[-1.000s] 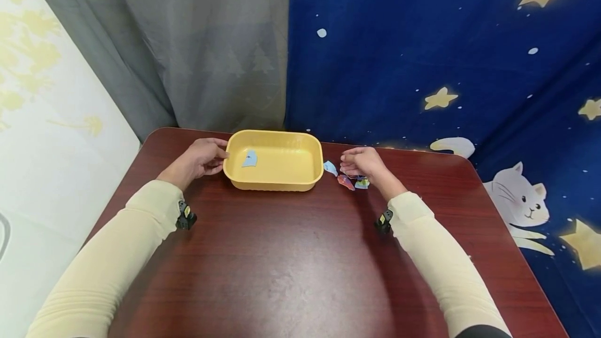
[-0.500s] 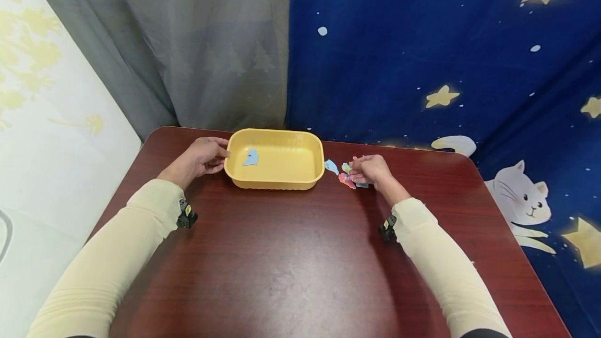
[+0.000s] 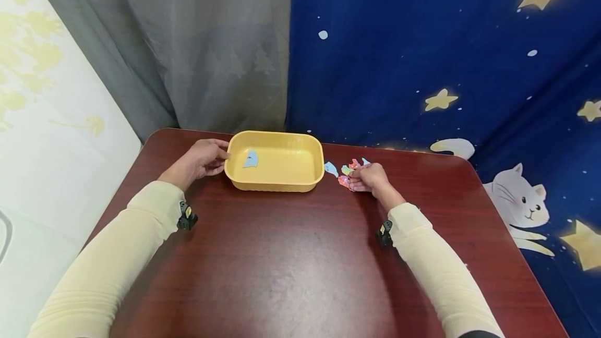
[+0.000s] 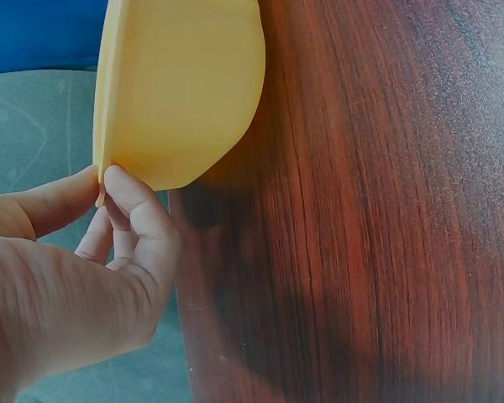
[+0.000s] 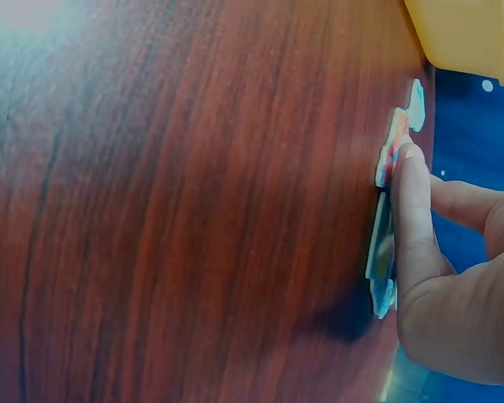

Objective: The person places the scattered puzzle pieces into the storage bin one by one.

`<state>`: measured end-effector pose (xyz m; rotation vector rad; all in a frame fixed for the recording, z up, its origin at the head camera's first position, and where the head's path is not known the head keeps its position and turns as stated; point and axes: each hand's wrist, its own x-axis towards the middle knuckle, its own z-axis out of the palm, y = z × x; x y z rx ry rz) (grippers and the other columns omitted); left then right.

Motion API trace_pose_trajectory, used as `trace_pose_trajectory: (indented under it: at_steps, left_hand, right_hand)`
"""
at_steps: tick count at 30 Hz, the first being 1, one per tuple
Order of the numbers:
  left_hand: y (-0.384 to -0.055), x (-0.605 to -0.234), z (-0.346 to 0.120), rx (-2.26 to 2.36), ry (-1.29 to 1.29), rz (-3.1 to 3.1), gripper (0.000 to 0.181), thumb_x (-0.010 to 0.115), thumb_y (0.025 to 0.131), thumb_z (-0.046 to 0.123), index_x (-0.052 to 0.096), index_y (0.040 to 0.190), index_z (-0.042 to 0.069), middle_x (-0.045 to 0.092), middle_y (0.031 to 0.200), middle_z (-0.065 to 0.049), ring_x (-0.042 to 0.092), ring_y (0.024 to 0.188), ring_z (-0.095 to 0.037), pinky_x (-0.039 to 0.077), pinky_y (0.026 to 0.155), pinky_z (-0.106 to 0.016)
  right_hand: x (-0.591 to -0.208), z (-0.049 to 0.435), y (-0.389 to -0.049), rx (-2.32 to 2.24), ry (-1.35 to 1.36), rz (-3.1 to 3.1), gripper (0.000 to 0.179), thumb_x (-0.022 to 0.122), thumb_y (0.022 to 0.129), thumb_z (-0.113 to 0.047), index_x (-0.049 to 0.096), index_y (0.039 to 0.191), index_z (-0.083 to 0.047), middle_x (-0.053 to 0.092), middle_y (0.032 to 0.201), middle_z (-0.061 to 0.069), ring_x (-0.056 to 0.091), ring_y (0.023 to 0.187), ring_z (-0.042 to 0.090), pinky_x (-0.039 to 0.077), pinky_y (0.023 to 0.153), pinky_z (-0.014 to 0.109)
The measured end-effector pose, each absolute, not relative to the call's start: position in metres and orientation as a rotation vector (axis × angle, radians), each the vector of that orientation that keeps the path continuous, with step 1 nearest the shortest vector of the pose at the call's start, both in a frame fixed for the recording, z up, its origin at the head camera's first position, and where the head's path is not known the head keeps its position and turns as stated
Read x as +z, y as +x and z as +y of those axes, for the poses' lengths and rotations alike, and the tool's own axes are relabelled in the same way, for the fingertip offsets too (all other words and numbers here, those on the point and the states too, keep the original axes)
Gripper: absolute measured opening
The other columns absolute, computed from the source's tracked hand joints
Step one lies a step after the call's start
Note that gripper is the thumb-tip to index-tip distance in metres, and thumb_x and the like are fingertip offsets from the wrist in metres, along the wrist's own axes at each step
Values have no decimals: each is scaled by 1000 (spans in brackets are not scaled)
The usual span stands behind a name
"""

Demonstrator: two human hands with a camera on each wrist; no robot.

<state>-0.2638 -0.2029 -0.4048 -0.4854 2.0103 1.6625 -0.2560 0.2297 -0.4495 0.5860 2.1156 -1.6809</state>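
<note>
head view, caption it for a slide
Left hand holds the tub; right hand is at the colourful pieces on the table.

- A basin (image 3: 274, 185) in solid yellow, with a light-blue piece (image 3: 251, 159) inside bearing a small dark mark.
- Beside the basin, a pale-blue piece (image 3: 331, 169), a red-and-pink mottled piece (image 3: 344, 181) and a yellow-green piece (image 3: 346, 170).
- A reddish-brown tabletop (image 3: 281, 254) streaked with dark wood grain.
- A deep-blue curtain (image 3: 366, 87) printed with yellow stars (image 3: 441, 99), white dots (image 3: 323, 35) and a whitish-grey cat (image 3: 518, 200).
- A grey curtain (image 3: 225, 14) faintly patterned with trees (image 3: 264, 61).
- Cream sleeves (image 3: 127, 249), black wrist devices (image 3: 187, 216) marked yellow.
</note>
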Motion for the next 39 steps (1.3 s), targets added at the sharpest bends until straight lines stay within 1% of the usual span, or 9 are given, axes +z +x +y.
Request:
trace_pose_trajectory:
  at_steps: [6, 14, 17, 19, 22, 26, 32, 36, 39]
  left_hand:
    - [-264, -406, -203, 1662, -492, 2011, 48, 56, 97, 12, 43, 143, 13, 56, 91, -6, 57, 65, -12, 56, 73, -26]
    - [-266, -407, -203, 1672, -490, 2019, 47, 56, 97, 11, 43, 142, 13, 56, 92, -6, 57, 65, -12, 56, 67, -24]
    - [-266, -407, -203, 1669, -491, 2016, 47, 56, 97, 11, 44, 142, 13, 56, 92, -5, 57, 66, -12, 56, 68, -24]
    - [-266, -407, -203, 1667, -490, 2016, 47, 56, 97, 11, 44, 142, 13, 56, 92, -5, 57, 66, -12, 56, 68, -24]
    - [-266, -407, -203, 1666, -488, 2014, 47, 56, 97, 11, 44, 142, 13, 57, 90, -5, 58, 67, -12, 56, 70, -25]
    - [-266, -406, -203, 1667, -485, 2012, 47, 55, 97, 11, 43, 143, 13, 57, 89, -5, 57, 65, -12, 56, 69, -24]
    - [-267, -406, -203, 1665, -486, 2015, 47, 55, 97, 10, 43, 143, 12, 57, 92, -5, 57, 66, -12, 55, 68, -24]
    - [-266, -407, -203, 1669, -489, 2014, 48, 55, 97, 10, 43, 143, 13, 56, 91, -5, 57, 66, -12, 55, 66, -23]
    - [-266, -407, -203, 1670, -489, 2014, 48, 56, 97, 11, 43, 143, 13, 56, 91, -5, 57, 66, -12, 55, 67, -24]
  right_hand:
    - [-453, 226, -256, -1657, 627, 2172, 14, 65, 91, -2, 58, 102, 5, 67, 62, 9, 66, 51, 13, 57, 54, 27]
    - [-453, 222, -261, -1584, 684, 2228, 15, 63, 91, 1, 60, 103, 9, 67, 64, 10, 67, 51, 14, 58, 56, 29]
    - [-450, 222, -261, -1566, 697, 2210, 13, 64, 90, 0, 65, 99, 10, 67, 62, 9, 66, 49, 13, 57, 54, 27]
    - [-450, 225, -264, -1584, 676, 2168, 11, 66, 88, 1, 67, 92, 11, 66, 59, 9, 64, 46, 14, 56, 50, 27]
    - [-447, 228, -264, -1578, 656, 2131, 11, 67, 87, 0, 68, 89, 10, 65, 58, 9, 64, 45, 14, 55, 48, 26]
    - [-441, 229, -262, -1527, 656, 2133, 12, 66, 90, -4, 69, 92, 7, 65, 57, 7, 63, 46, 11, 54, 49, 24]
    - [-440, 233, -263, -1453, 628, 2147, 10, 70, 88, -8, 69, 84, 1, 63, 55, 4, 62, 45, 9, 54, 48, 23]
    - [-438, 234, -263, -1432, 575, 2168, 10, 72, 87, -10, 70, 82, -1, 61, 54, 2, 60, 44, 8, 53, 47, 22]
    - [-434, 232, -263, -1410, 533, 2211, 12, 74, 86, -12, 67, 80, -5, 58, 53, 0, 56, 43, 7, 52, 47, 21]
